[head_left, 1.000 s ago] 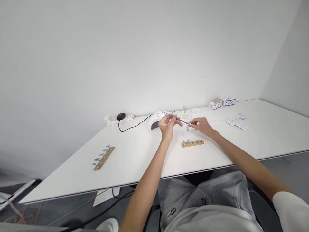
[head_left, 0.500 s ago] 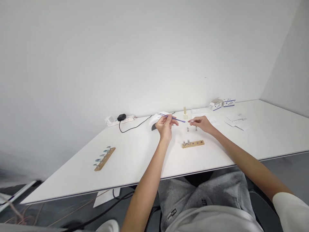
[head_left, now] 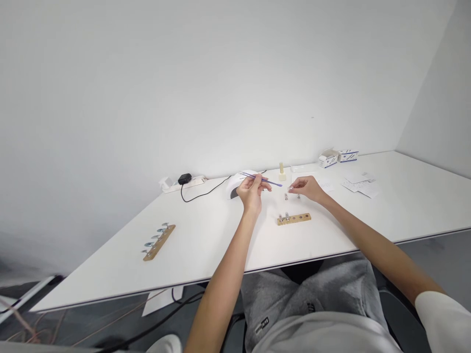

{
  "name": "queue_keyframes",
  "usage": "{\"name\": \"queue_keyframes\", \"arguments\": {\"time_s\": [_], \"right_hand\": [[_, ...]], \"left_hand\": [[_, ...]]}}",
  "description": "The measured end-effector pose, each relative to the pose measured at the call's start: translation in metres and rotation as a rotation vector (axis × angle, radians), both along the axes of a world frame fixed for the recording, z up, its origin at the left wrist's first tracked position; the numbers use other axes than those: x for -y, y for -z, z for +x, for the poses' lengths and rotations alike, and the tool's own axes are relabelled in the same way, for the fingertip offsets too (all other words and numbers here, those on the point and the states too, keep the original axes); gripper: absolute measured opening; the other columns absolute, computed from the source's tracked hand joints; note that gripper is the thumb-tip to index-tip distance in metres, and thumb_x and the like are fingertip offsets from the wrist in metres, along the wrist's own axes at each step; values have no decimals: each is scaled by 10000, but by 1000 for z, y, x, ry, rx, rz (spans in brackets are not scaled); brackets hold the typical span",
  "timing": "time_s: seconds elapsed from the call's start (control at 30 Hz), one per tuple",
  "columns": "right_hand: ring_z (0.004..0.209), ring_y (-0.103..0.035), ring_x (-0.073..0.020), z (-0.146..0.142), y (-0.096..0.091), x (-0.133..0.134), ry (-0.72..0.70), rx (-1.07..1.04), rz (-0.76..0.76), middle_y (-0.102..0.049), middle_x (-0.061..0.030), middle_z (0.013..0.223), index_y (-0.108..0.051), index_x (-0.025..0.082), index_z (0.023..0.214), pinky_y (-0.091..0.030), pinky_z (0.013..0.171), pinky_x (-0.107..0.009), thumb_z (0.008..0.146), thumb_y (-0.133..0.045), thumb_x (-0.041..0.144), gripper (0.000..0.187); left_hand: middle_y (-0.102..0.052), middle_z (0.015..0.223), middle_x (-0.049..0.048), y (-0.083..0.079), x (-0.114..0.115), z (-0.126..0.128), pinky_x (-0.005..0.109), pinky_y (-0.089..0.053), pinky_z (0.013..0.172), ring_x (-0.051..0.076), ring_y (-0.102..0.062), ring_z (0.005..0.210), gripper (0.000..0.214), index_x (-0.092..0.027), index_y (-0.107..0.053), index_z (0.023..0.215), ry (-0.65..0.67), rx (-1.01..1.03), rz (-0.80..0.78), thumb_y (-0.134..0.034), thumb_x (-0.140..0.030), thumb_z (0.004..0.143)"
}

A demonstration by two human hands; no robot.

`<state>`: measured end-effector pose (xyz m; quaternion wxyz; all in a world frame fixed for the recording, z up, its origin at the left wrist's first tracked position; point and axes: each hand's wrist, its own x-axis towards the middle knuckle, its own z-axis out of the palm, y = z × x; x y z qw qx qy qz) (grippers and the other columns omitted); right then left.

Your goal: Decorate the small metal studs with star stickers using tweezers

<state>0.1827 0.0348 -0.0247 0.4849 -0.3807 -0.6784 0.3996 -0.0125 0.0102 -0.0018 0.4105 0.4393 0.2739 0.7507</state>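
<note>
My left hand (head_left: 251, 190) is closed in a pinch around a slim purple tool (head_left: 272, 183), whose flattened end points right toward my other hand. Between the fingertips of my right hand (head_left: 306, 188) is a small, shiny clear nail-tip holder (head_left: 290, 188), partly covered by the fingers. Below it, a similar small clear holder (head_left: 286, 196) stands on the table, and another (head_left: 299, 196) is just under my right hand. Nearer me lies a wooden strip (head_left: 294, 219) with dark round spots; two clear holders (head_left: 287, 216) stand at its left end.
A second wooden strip (head_left: 162, 242) with several shiny nail tips lies at the left. Behind my left hand is a white nail lamp (head_left: 232, 186). A bottle (head_left: 281, 171), small boxes (head_left: 328, 158), papers (head_left: 360, 184) and a power strip (head_left: 195, 181) with an adapter are further back.
My right hand's fingertips have dipped slightly and shifted a little away from the purple tool's end. My left hand is almost still.
</note>
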Motion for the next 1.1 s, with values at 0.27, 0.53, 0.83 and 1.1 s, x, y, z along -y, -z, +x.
{"name": "queue_keyframes", "arguments": {"time_s": [0.27, 0.53, 0.83, 1.1], "right_hand": [[827, -691, -249, -2, -8, 9, -12, 38, 5, -745, -72, 829, -760, 187, 718, -547, 743, -342, 586, -774, 360, 218], [727, -651, -196, -2, -8, 9, -78, 67, 59, -736, -66, 808, -764, 189, 719, -495, 627, -287, 635, -740, 356, 189], [594, -551, -137, -2, -10, 12, -122, 92, 39, -713, -57, 725, -764, 174, 740, -412, 505, -250, 657, -719, 377, 223], [624, -561, -144, -1, -8, 10, -136, 102, 26, -714, -66, 741, -757, 167, 729, -423, 522, -249, 670, -717, 373, 217]], "left_hand": [[-644, 689, 46, 0, 2, 2, 274, -507, 489, 126, -605, 484, 317, -121, -555, 737, 25, -23, 1, -729, -382, 698], [-634, 665, 45, 1, 2, 4, 277, -505, 472, 137, -609, 487, 329, -121, -557, 731, 73, -46, -7, -739, -391, 686], [-632, 658, 41, 2, 2, 6, 281, -488, 444, 136, -593, 451, 335, -126, -548, 733, 98, -72, 21, -747, -390, 679], [-630, 657, 37, 3, 2, 6, 291, -492, 454, 135, -588, 441, 322, -124, -552, 731, 112, -65, 31, -748, -376, 684]]}}
